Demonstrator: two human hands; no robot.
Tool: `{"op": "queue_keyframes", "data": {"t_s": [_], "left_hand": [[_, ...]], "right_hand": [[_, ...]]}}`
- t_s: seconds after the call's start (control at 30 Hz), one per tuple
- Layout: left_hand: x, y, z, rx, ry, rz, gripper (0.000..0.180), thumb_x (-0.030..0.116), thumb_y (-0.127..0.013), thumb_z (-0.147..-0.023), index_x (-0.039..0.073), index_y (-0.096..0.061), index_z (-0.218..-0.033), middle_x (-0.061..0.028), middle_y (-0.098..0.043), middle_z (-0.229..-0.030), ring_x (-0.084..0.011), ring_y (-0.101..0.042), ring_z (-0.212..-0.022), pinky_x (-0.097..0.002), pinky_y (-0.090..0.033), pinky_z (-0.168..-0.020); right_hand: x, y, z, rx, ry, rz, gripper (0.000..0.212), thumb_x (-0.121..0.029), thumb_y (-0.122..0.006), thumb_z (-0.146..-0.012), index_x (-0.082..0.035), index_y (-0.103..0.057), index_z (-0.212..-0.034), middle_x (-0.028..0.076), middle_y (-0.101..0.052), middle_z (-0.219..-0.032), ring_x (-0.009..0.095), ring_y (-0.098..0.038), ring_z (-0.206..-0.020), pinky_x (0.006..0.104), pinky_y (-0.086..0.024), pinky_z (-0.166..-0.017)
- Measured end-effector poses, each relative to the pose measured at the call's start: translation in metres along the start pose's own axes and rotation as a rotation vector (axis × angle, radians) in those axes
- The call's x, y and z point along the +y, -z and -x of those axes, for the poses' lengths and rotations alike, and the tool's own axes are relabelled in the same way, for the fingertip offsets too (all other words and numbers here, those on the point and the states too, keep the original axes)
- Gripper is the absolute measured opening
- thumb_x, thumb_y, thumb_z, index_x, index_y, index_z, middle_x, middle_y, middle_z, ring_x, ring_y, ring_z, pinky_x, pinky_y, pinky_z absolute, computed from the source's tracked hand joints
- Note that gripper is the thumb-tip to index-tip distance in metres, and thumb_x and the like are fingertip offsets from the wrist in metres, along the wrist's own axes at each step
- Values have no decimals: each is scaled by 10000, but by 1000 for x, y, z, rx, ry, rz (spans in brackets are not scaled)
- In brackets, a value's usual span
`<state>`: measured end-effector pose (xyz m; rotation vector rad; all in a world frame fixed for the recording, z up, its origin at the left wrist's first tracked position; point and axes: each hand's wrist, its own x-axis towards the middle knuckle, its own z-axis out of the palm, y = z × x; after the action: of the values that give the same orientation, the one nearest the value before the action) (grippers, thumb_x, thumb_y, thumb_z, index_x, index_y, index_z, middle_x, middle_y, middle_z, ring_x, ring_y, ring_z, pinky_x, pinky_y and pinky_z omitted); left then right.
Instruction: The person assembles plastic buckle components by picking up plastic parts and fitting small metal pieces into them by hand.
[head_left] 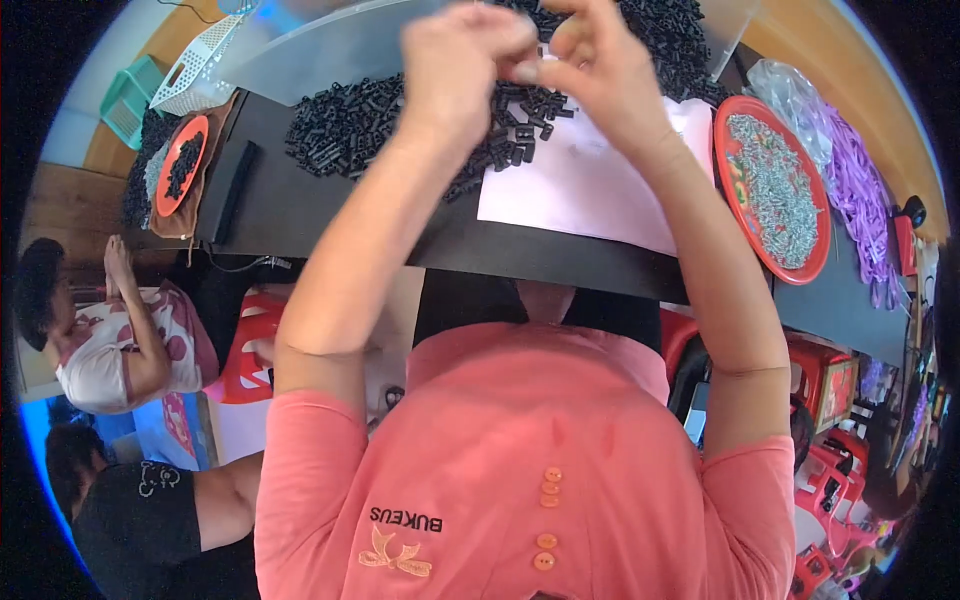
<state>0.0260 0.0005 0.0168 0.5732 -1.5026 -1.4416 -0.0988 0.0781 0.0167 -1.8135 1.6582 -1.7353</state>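
My left hand and my right hand meet over the far side of the dark table, their fingertips almost touching. The left one is closed and somewhat blurred, and whatever it holds is hidden behind its fingers. On the right, thumb and fingers come together in a pinch, around something too small to make out. Below and around them spreads a heap of small black plastic pieces. Some of these lie on the edge of a pale pink sheet, which is under my right wrist.
To the right stands a red plate full of small silvery screws, beside purple ribbons and a clear plastic bag. A translucent bin is at the back. Farther left are another red plate, a black box and two seated people.
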Motion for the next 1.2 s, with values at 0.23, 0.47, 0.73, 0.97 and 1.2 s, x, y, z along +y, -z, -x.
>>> {"op": "queue_keyframes", "data": {"t_s": [0.23, 0.47, 0.73, 0.97, 1.2], "left_hand": [[91, 61, -78, 322, -252, -599, 103, 62, -643, -721, 24, -631, -816, -88, -601, -703, -174, -577, -588, -279, -460, -516], [-5, -8, -13, -363, -710, -1184, 129, 134, -671, -772, 92, -696, -891, -77, -636, -837, -234, -595, -881, -350, -484, -786], [-35, -19, 0, -576, -667, -1433, 161, 56, -645, -723, 39, -683, -879, -99, -581, -928, -282, -520, -919, -398, -482, -778], [-43, -17, 1, -545, -690, -1353, 152, 36, -634, -714, 41, -674, -861, -100, -582, -903, -290, -527, -912, -398, -482, -757], [-27, -23, 3, -439, -236, -704, 63, 44, -664, -765, 32, -658, -827, -59, -621, -773, -196, -575, -704, -312, -477, -626]], "right_hand": [[-15, 58, -28, 2, -235, -207, 212, -60, -722, -767, 29, -620, -930, 40, -618, -707, 97, -553, -612, 231, -435, -549], [26, 75, 6, -32, -319, -187, 189, -95, -714, -780, -2, -638, -926, 26, -601, -702, 96, -544, -620, 225, -437, -573], [36, 47, 44, -382, 216, 658, 74, -101, -629, -698, -84, -682, -747, 124, -652, -763, 313, -652, -705, 429, -528, -627], [38, 39, 53, -441, 232, 831, 112, -61, -616, -686, -60, -670, -784, 107, -643, -809, 294, -662, -708, 412, -541, -627], [39, 56, 37, -107, -232, -140, 106, -85, -637, -774, -6, -654, -843, 52, -626, -747, 125, -583, -668, 248, -460, -623]]}}
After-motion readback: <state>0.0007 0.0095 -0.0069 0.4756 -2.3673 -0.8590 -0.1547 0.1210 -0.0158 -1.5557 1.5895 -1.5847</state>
